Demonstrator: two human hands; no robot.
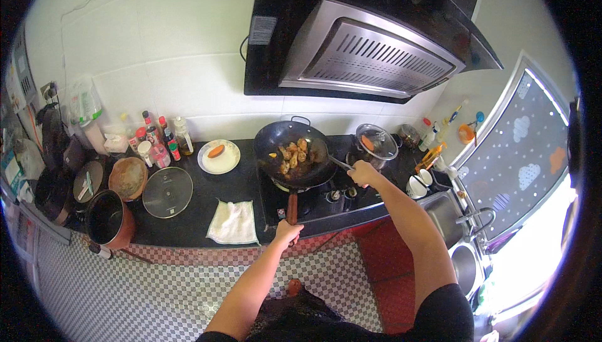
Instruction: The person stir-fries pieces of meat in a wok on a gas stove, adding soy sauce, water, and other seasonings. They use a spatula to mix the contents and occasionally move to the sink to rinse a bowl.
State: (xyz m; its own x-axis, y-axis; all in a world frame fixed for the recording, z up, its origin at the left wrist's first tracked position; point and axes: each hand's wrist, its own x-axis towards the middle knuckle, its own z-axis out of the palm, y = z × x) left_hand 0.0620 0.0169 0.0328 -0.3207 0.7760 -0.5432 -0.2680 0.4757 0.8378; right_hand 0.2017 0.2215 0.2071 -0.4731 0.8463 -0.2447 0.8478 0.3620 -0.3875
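My left hand [288, 233] is closed around the wooden handle [292, 208] of a dark wok [275, 135], which sits tilted over the left side of the hob. Browned pieces of food [294, 154], probably meat, lie in the middle of the wok. To the right, my right hand [367, 173] grips the metal handle [339, 161] of a cooking utensil. Its head reaches into the wok's right side, beside the food; whether it is a ladle or a turner I cannot tell.
Behind the right hand stands a pot with a glass lid [378, 142]. Left of the wok are a white plate [225, 165] with an orange-brown object, a folded cloth [233, 222], a glass lid [168, 193], several bottles [183, 135] and a reddish pot [123, 226]. A range hood [376, 55] hangs above.
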